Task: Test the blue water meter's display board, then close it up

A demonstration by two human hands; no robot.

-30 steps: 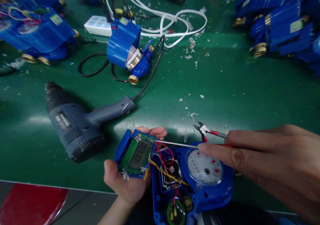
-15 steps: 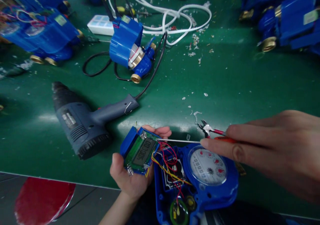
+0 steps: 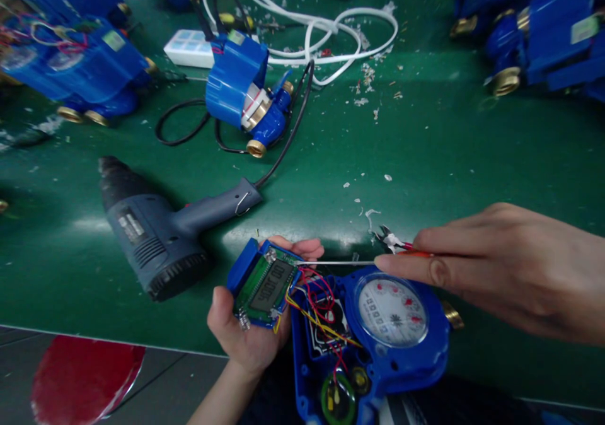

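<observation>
Cupped in my left hand [image 3: 250, 343] is a green circuit board with an LCD [image 3: 270, 286], in a blue frame. My right hand [image 3: 491, 270] grips a screwdriver [image 3: 340, 263] with an orange handle; its thin metal shaft points left and its tip meets the board's upper right edge. Red and yellow wires [image 3: 316, 314] run from the board into an open blue water meter [image 3: 406, 374] below. The meter has a round dial [image 3: 393, 311] and a compartment with electronic parts. Partly behind my right fingers, red-handled cutters [image 3: 390, 239] lie on the table.
A grey heat gun [image 3: 155, 223] lies at left on the green table [image 3: 454, 154]. Behind it stand another blue meter [image 3: 241, 91], a white power strip [image 3: 190, 48] and a looped white cord [image 3: 350, 18]. More blue meters [image 3: 558, 40] fill both back corners. A red stool [image 3: 85, 374] is below the edge.
My right hand has moved slightly left and turned a little around the screwdriver, uncovering more of the meter's brass fitting. The digits on the LCD look different. My left hand stays put.
</observation>
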